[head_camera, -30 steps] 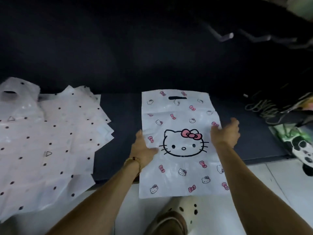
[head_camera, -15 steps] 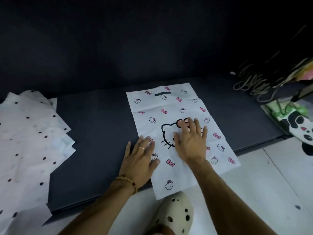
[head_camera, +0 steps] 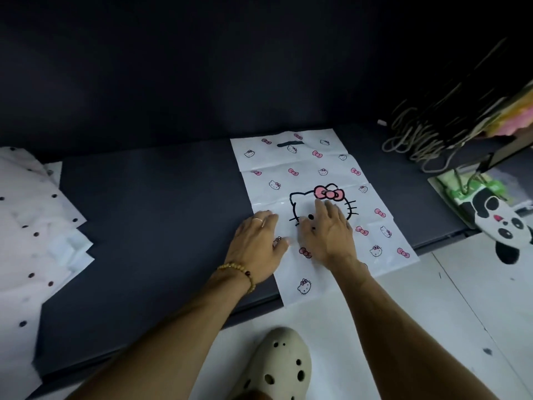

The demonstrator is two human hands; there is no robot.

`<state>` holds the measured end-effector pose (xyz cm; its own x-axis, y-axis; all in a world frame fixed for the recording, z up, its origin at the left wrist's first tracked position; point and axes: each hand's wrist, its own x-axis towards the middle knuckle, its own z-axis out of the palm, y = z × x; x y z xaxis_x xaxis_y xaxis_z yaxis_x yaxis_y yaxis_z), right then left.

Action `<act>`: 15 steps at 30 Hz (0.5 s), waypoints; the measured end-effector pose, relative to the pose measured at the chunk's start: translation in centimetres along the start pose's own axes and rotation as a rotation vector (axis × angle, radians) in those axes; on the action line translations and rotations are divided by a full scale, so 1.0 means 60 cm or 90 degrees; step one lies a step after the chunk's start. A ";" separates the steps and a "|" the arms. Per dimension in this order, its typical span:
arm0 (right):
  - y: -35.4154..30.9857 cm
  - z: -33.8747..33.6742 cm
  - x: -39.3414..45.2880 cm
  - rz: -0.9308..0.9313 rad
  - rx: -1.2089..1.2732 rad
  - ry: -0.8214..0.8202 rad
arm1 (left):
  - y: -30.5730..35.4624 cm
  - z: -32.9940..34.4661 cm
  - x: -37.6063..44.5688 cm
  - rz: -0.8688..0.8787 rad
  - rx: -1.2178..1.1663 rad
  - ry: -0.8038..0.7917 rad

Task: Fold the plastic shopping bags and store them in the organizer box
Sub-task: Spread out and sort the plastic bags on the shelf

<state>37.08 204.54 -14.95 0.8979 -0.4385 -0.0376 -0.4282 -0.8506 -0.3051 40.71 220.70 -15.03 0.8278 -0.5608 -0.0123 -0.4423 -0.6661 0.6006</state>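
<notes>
A white plastic bag (head_camera: 305, 168) printed with a cartoon cat face and pink bows lies flat on the dark mat (head_camera: 150, 226), its handle slot at the far end and its near end hanging over the mat's front edge. My left hand (head_camera: 256, 246) rests flat on the bag's left edge with fingers straight. My right hand (head_camera: 328, 232) presses flat on the bag's middle, covering part of the cat face. No organizer box is in view.
A pile of white polka-dot bags (head_camera: 31, 241) lies at the left. At the right stand a panda-print bag (head_camera: 501, 223) and dark bags with rope handles (head_camera: 418, 140). A beige clog (head_camera: 277, 368) rests on the white floor.
A second ago both hands held the bag by its side edges; they laid it on the mat and now press on it. The right hand has slid slightly nearer, uncovering the pink bow.
</notes>
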 end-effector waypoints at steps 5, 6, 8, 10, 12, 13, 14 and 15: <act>-0.114 -0.019 -0.060 0.035 0.237 0.028 | -0.006 -0.077 -0.100 -0.154 -0.325 0.132; -0.144 -0.021 -0.074 0.047 0.286 0.023 | -0.016 -0.097 -0.127 -0.182 -0.368 0.157; -0.207 -0.020 -0.103 0.048 0.355 0.008 | -0.043 -0.139 -0.185 -0.235 -0.433 0.211; -0.275 -0.016 -0.134 0.027 0.417 -0.012 | -0.077 -0.183 -0.251 -0.288 -0.469 0.262; -0.342 -0.008 -0.165 -0.007 0.451 -0.046 | -0.116 -0.224 -0.318 -0.351 -0.494 0.306; -0.377 -0.001 -0.181 -0.027 0.459 -0.071 | -0.138 -0.245 -0.351 -0.388 -0.499 0.334; -0.411 0.007 -0.197 -0.048 0.463 -0.097 | -0.162 -0.266 -0.385 -0.427 -0.502 0.369; -0.446 0.016 -0.213 -0.071 0.464 -0.123 | -0.187 -0.287 -0.416 -0.468 -0.503 0.405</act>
<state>37.16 233.22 -7.23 0.9625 -0.2458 -0.1147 -0.2182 -0.4503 -0.8658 30.94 250.65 -7.72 0.9079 0.3013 -0.2912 0.3391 -0.1200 0.9330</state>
